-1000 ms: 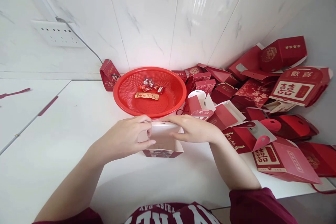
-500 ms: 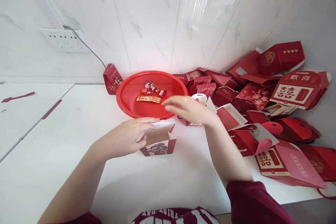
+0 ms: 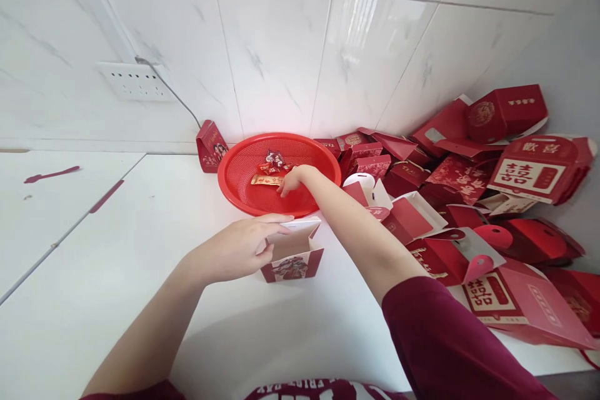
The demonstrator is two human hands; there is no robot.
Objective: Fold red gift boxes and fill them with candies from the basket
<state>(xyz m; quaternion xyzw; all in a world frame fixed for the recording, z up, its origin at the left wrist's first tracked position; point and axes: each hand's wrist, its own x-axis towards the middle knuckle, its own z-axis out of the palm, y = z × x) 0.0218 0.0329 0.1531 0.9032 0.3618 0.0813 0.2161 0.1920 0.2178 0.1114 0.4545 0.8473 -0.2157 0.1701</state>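
An open-topped red and white paper box (image 3: 293,265) stands upright on the white table in front of the red basket (image 3: 233,197). My left hand (image 3: 244,247) grips the box by its left side, fingers over the back flap. Inside the basket lie several wrapped sweets (image 3: 274,162) and a long gold packet (image 3: 265,180). My right hand (image 3: 291,181) reaches into the basket at the right end of the gold packet, fingers bent downward. Whether its fingertips touch or pinch anything is too small to tell.
Red gift boxes (image 3: 462,178) are heaped along the right side. One red box (image 3: 210,147) stands by the wall, left of the basket. A cable (image 3: 173,92) runs from the wall socket (image 3: 134,82). A dark red strip (image 3: 51,175) lies far left.
My right hand has moved left and down into the basket, from above its right rim. My left hand stays at the box. The whole view has shifted slightly.
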